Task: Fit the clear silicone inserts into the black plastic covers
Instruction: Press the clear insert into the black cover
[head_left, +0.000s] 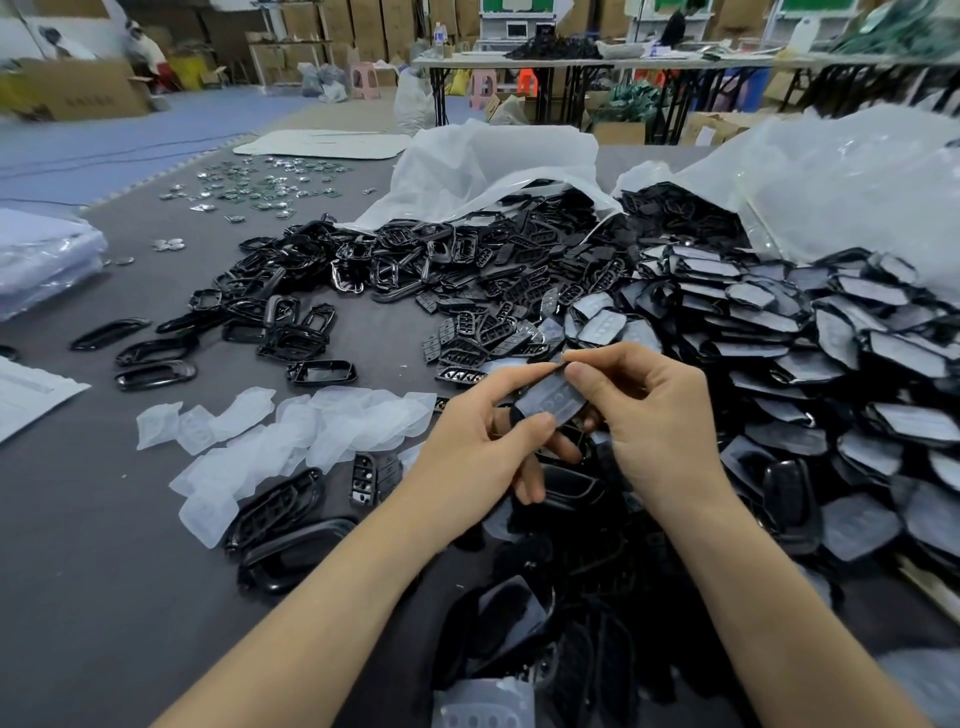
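Head view. Both hands meet above the middle of the grey work mat (98, 566). The left hand (483, 441) grips a black cover (524, 410) from below and from the left, with its thumb curled onto the near edge. A clear silicone insert (553, 400) lies over the face of this cover. The right hand (649, 415) pinches the far upper edge of the same piece between thumb and forefinger. Whether the insert is fully seated cannot be told.

Edges and room. The mat's far left edge runs diagonally against a blue floor (104, 140). The widest bare stretch of mat lies at the near left, beside the left forearm.

Surroundings. Loose inserts (291, 431) lie in a pale drift just left of the left hand. Beyond the hands an unfilled heap of covers (467, 291) spills from an open plastic bag (493, 161). On the right, covers already carrying inserts form overlapping rows (779, 332) that crowd close against the right hand and forearm, in front of a second bag (857, 171). More black parts (561, 634) lie between the forearms. Glossy black frames (156, 374) are scattered at the left, and small shiny metal pieces (260, 182) lie near the far edge. A paper sheet (31, 395) and a wrapped stack (41, 260) sit at the left border.
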